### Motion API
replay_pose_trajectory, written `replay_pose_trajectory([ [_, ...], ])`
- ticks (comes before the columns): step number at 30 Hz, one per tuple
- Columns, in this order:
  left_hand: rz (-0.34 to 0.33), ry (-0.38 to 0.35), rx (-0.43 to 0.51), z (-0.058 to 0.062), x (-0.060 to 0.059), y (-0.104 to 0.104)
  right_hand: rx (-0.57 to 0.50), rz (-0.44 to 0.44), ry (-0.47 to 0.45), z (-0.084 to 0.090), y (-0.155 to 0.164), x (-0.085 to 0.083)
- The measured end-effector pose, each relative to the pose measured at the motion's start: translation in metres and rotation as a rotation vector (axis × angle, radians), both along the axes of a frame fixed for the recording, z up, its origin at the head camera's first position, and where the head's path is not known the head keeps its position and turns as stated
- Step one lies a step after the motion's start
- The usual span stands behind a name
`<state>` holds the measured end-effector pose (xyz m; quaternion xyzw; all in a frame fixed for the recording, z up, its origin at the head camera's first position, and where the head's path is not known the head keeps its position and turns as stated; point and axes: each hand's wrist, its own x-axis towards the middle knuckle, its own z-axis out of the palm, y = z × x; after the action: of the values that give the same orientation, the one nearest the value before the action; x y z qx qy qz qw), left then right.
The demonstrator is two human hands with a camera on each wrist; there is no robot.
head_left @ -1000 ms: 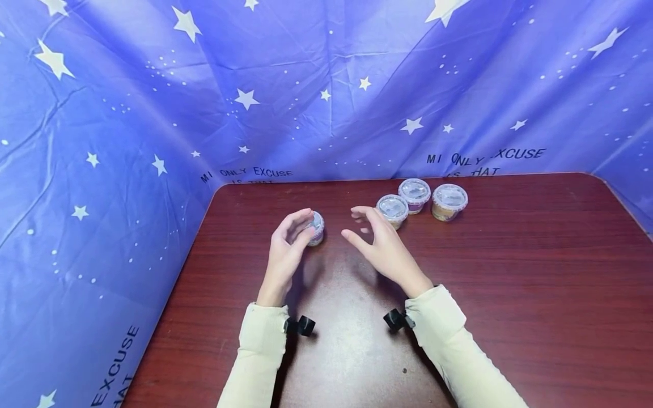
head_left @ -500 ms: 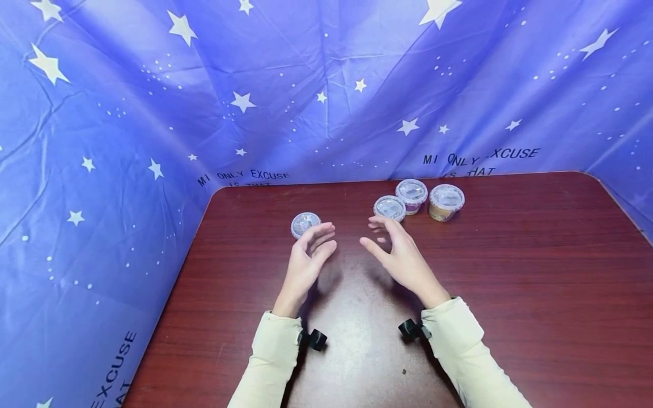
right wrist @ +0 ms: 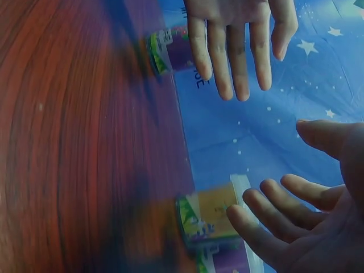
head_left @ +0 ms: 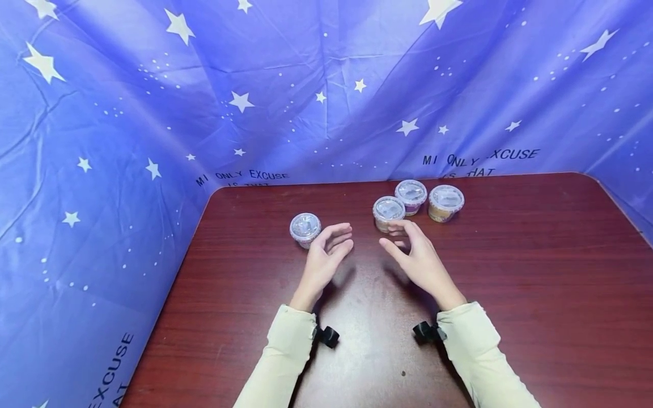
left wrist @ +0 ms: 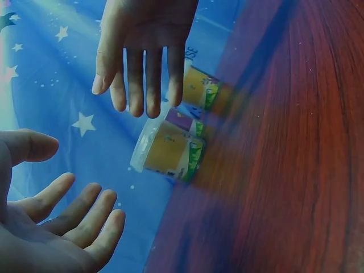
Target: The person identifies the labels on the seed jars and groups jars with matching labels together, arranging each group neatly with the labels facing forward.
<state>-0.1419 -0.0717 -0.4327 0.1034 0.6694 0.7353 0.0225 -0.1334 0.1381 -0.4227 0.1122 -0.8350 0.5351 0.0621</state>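
Your left hand (head_left: 326,258), fingers loosely bent, holds nothing, just beside the lone tub (head_left: 305,226). Your right hand (head_left: 422,260), also holding nothing, is by the front tub (head_left: 388,208); contact unclear. Rear tub (head_left: 411,194), far-right tub (head_left: 446,198) behind on tabletop (head_left: 535,272). Lids on. Probably one tub dealt with, three left.

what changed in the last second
The left hand has moved right and slightly toward the person, away from the left tub; it holds nothing. The right hand, also holding nothing, has shifted right too. The left tub and the three tubs on the right stayed put.
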Motion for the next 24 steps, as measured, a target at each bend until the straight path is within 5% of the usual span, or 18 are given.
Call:
replay_pose_trajectory([
  [24,-0.029,0.01,-0.057,-0.008,-0.034,0.027,0.054,-0.116,-0.002,-0.012,0.032,-0.025],
])
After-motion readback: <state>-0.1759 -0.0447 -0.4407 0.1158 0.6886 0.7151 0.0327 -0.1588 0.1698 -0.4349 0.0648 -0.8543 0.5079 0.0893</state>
